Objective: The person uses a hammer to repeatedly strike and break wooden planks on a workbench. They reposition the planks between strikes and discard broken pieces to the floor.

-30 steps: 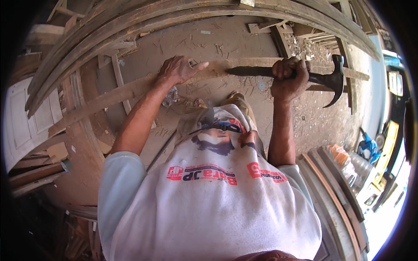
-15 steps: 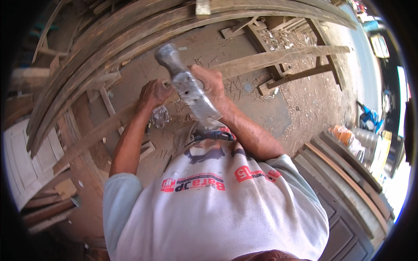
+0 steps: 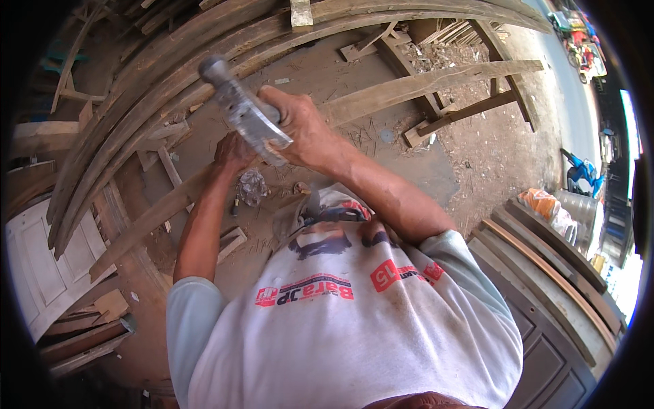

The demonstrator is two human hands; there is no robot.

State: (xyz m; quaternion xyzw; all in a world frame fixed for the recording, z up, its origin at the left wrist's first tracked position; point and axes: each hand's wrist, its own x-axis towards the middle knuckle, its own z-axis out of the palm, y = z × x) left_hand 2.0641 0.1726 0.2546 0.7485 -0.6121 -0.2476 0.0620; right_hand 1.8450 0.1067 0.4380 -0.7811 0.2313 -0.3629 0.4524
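My right hand [image 3: 300, 123] is closed round the handle of a claw hammer [image 3: 242, 109], whose worn metal head is large in the picture, raised toward the camera. Partly behind that head is my left hand [image 3: 234, 153], its fingers curled together at a long wooden plank [image 3: 409, 87]. What the left fingers pinch, if anything, is hidden by the hammer. The plank runs slantwise from the lower left, under my hands, to the upper right.
Long curved-looking beams [image 3: 184, 75] lie across the far side. A wooden trestle [image 3: 470, 112] supports the plank's right end. Crumpled clear plastic [image 3: 253, 187] and wood scraps litter the floor. A white panel door [image 3: 51, 252] stands left; stacked boards [image 3: 545, 266] lean at right.
My right hand has moved the hammer leftward, and its head now covers more of my left hand. The left hand has stayed close to the same spot on the plank.
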